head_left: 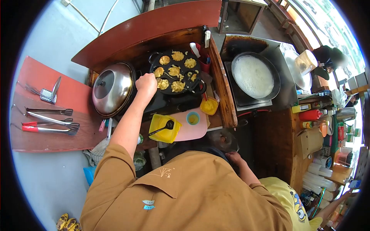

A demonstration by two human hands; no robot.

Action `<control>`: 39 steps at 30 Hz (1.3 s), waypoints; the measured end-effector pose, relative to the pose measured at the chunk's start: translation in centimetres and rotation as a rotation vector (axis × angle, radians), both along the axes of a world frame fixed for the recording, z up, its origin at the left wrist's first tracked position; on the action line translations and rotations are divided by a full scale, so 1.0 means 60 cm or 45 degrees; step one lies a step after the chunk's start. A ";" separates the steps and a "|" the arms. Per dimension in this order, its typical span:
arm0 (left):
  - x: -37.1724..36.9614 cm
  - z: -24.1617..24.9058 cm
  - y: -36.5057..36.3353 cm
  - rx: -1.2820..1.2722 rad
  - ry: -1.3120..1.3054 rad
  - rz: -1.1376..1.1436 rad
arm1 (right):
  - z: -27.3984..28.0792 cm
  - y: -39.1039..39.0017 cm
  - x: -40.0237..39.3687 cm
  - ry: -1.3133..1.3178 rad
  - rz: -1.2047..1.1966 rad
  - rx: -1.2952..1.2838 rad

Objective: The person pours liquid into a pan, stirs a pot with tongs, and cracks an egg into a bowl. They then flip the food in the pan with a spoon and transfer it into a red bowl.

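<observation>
My left hand (146, 85) is closed in a fist at the left edge of a black multi-hole pan (185, 87). A thin stick (166, 72) seems to run from the fist over the pan; most of it is hidden. Yellow-brown cooked pieces (177, 86) fill the round hollows, with some bits scattered between them. Low by my waist is my right hand (233, 157), next to a clear plastic-looking bag or bowl (222, 139); its fingers are mostly hidden. A yellow tub (165, 128) with a black ladle (168, 125) sits in front of the pan.
A domed metal lid (113, 89) stands left of the pan. Beyond a wooden divider (225, 88), a large pan (253, 75) holds pale, foamy liquid. Tongs (54, 124) and a grater (48, 95) lie on the red board at left. Another person (330, 59) is at far right.
</observation>
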State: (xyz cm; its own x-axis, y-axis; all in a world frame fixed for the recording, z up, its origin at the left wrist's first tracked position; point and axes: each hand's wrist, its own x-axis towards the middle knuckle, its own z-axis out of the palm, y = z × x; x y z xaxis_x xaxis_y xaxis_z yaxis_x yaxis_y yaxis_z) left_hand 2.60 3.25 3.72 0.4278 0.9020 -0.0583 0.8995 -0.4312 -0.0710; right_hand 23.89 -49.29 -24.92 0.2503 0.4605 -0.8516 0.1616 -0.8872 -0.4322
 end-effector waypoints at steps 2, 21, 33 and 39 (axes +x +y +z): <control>0.000 0.010 0.002 -0.045 0.025 0.043 | -0.031 -0.009 0.002 -0.022 0.033 0.035; -0.061 -0.081 -0.061 -0.260 -0.504 0.490 | -0.008 -0.004 0.030 0.011 -0.085 -0.088; -0.113 -0.207 -0.032 -0.470 -1.185 0.600 | -0.007 -0.019 0.034 -0.014 -0.023 -0.064; -0.108 -0.184 -0.046 -0.636 -1.373 0.709 | -0.051 -0.047 0.036 -0.018 0.106 0.135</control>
State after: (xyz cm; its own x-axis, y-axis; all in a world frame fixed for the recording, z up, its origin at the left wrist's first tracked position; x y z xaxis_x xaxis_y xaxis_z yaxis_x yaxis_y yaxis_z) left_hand -3.86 0.50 -7.35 0.0489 0.9526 -0.3002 0.4682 0.2436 0.8494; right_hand 26.04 -52.12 -27.96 0.2195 0.5675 -0.7936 0.2395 -0.8199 -0.5200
